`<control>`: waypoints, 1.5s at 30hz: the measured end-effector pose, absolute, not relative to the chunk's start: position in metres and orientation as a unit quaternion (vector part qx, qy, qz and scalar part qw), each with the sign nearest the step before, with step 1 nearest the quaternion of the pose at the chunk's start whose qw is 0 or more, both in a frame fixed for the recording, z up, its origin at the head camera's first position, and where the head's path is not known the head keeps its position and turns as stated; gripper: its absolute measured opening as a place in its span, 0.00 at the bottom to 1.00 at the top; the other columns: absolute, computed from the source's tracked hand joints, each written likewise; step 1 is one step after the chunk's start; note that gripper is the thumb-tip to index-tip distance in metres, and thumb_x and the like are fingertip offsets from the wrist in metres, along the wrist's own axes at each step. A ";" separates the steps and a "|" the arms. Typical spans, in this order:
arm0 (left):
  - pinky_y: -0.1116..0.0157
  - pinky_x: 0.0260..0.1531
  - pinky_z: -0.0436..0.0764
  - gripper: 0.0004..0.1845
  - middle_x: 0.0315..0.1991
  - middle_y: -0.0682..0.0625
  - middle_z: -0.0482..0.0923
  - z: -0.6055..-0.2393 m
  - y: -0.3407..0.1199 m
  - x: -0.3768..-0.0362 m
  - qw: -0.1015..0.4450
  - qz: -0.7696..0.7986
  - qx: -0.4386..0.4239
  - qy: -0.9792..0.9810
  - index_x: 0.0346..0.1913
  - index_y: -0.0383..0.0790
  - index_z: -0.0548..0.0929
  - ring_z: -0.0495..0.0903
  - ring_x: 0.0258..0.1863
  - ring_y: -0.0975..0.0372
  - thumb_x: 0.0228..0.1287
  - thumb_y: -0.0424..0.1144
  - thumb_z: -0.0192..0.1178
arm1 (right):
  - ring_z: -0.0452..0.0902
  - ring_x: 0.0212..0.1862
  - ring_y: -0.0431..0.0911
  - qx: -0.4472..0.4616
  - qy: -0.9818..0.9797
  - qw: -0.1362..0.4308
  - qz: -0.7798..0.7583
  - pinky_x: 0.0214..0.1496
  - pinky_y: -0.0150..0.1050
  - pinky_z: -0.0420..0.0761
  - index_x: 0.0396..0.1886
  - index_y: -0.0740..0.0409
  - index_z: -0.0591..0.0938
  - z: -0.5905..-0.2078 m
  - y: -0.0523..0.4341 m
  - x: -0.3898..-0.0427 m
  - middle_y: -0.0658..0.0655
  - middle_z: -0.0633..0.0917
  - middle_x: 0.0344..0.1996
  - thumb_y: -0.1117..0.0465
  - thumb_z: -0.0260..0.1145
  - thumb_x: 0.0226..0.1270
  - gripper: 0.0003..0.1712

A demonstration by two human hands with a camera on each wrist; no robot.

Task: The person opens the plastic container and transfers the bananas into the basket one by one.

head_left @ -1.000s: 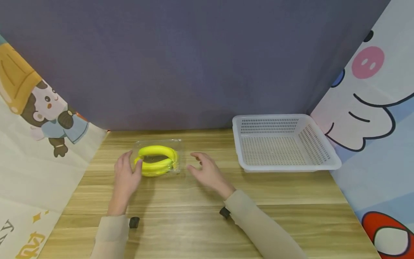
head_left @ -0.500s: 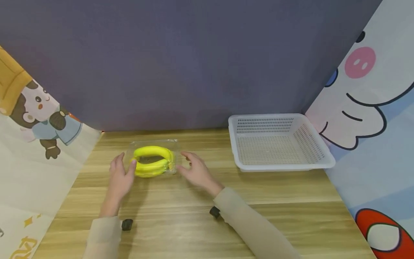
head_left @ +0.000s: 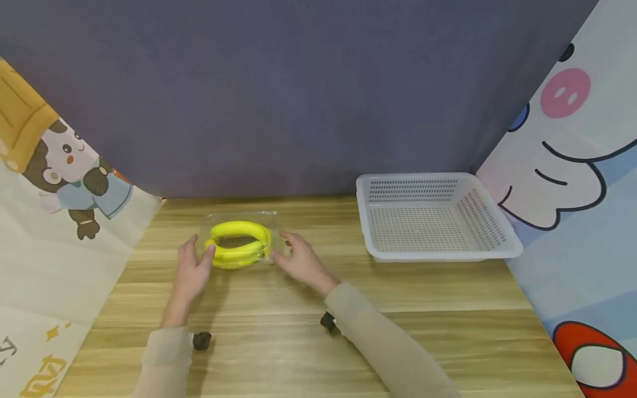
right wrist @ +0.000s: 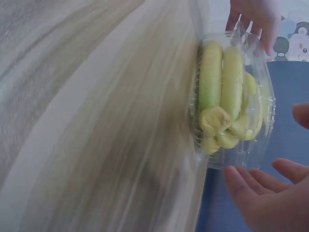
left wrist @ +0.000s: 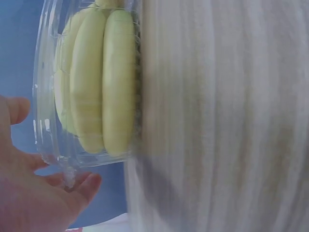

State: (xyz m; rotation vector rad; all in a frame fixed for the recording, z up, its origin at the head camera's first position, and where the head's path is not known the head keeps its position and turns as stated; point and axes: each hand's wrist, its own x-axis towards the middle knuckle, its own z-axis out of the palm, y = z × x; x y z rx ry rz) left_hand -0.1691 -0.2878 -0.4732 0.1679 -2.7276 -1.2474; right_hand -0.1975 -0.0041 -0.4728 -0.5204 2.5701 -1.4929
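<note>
Several yellow bananas (head_left: pixel 238 255) lie inside a clear plastic clamshell box (head_left: pixel 271 216) on the wooden table. My left hand (head_left: pixel 191 273) is at the box's left end, its thumb apart from the other fingers. In the left wrist view, the left fingers (left wrist: pixel 89 186) are right at a corner of the box, and I cannot tell how firmly they touch it. On the opposite side, my right hand (head_left: pixel 303 262) has its fingertips close to the box's right end. Seen from the right wrist, the right fingers (right wrist: pixel 236 181) are loosely extended just beside the plastic.
A white perforated basket (head_left: pixel 440 256) stands at the back right of the table (head_left: pixel 278 342). A dark grey cloth wall (head_left: pixel 298 99) rises behind, and printed cartoon panels flank both sides. Black wrist cameras sit on both sleeves.
My right hand has moved left, from well clear of the box to its right end. The left hand stays at the left end. The box looks about where it was.
</note>
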 end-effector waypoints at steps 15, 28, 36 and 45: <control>0.40 0.71 0.63 0.40 0.79 0.30 0.47 -0.481 -0.289 -0.170 0.060 -0.458 0.079 -0.884 0.81 0.34 0.46 0.60 0.72 0.34 0.81 0.55 0.45 | 0.74 0.66 0.56 -0.143 0.825 0.101 -0.537 0.66 0.52 0.77 0.78 0.58 0.62 -0.489 -0.016 -0.198 0.60 0.69 0.74 0.52 0.70 0.69 0.44; 0.34 0.68 0.63 0.42 0.80 0.32 0.46 -0.482 -0.288 -0.164 0.037 -0.471 0.080 -0.878 0.83 0.45 0.43 0.60 0.71 0.32 0.78 0.62 0.42 | 0.78 0.62 0.57 -0.128 0.816 0.082 -0.557 0.63 0.49 0.80 0.76 0.61 0.66 -0.492 -0.023 -0.198 0.64 0.76 0.66 0.56 0.73 0.66 0.42; 0.36 0.69 0.63 0.42 0.79 0.30 0.47 -0.483 -0.286 -0.165 0.040 -0.466 0.060 -0.882 0.82 0.38 0.43 0.58 0.72 0.33 0.79 0.58 0.45 | 0.79 0.59 0.55 -0.125 0.822 0.073 -0.551 0.60 0.46 0.82 0.75 0.61 0.67 -0.495 -0.019 -0.198 0.62 0.78 0.63 0.57 0.74 0.65 0.43; 0.36 0.66 0.67 0.44 0.78 0.26 0.45 -0.489 -0.280 -0.165 0.037 -0.449 0.012 -0.893 0.81 0.32 0.41 0.59 0.70 0.31 0.79 0.55 0.49 | 0.79 0.59 0.55 -0.122 0.826 0.070 -0.545 0.60 0.47 0.82 0.76 0.62 0.66 -0.493 -0.010 -0.198 0.63 0.78 0.61 0.57 0.75 0.63 0.45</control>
